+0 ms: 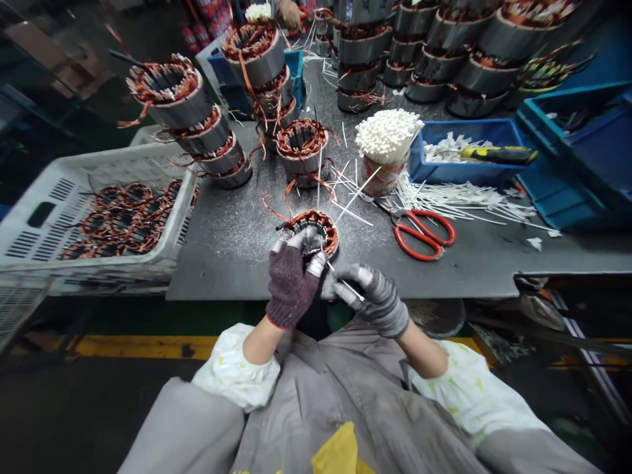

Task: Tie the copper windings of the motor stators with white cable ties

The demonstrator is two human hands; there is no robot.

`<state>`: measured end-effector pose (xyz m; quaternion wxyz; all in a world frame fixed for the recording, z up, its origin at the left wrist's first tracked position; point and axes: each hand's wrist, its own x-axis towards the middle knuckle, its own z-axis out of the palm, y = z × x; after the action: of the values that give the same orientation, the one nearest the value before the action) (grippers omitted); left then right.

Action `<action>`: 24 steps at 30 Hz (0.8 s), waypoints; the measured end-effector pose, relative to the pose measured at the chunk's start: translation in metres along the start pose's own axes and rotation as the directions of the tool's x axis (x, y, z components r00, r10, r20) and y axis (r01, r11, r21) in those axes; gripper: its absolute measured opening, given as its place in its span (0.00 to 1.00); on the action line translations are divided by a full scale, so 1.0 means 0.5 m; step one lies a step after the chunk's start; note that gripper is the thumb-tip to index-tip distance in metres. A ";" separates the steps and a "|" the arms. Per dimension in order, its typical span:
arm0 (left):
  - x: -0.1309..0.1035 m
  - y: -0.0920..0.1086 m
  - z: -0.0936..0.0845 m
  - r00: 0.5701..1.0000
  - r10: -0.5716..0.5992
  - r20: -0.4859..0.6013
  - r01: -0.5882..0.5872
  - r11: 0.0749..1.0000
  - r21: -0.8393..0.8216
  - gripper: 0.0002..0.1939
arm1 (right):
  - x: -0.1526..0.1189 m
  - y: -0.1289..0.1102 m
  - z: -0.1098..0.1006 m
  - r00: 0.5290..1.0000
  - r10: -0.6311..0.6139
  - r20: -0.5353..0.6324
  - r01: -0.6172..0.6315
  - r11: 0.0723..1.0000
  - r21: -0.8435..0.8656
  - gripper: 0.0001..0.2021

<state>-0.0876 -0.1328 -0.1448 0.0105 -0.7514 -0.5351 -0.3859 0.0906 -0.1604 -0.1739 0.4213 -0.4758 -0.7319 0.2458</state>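
Observation:
My left hand (295, 276), in a maroon glove with pale fingertips, grips the near rim of a small motor stator (330, 232) wound with copper wire. The stator stands at the front of the dark table, its loose copper leads reaching up and left. Just to the right, my right hand (372, 295), in a grey striped glove, pinches a thin white cable tie (351, 289) close to the stator's near edge. Fingers partly hide the stator's front and where the tie runs.
A can of white cable ties (388, 141) stands behind red-handled scissors (422, 234). Loose ties lie beside a blue bin (467, 172) holding a yellow-black tool (498, 155). Stacked stators (212, 135) rise at left and back; a white crate (99, 263) holds more windings. Another person's hand (288, 13) shows behind.

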 end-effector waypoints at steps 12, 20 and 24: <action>0.004 0.005 0.008 1.000 -0.021 0.001 0.021 0.995 -0.095 0.07 | 0.049 -0.006 0.004 0.935 0.339 0.102 -0.300 0.607 0.736 0.15; 0.009 -0.001 0.002 0.991 0.133 -0.015 -0.134 0.989 -0.061 0.07 | 0.061 -0.008 -0.005 0.878 0.446 0.172 -0.434 0.592 0.680 0.15; 0.009 0.002 -0.003 0.993 0.119 0.016 -0.119 0.992 -0.039 0.08 | 0.061 -0.005 -0.007 0.916 0.372 0.152 -0.380 0.678 0.630 0.14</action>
<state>-0.0869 -0.1301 -0.1407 0.0145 -0.7855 -0.4821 -0.3877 0.0865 -0.1343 -0.1584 0.4954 -0.4391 -0.4903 0.5669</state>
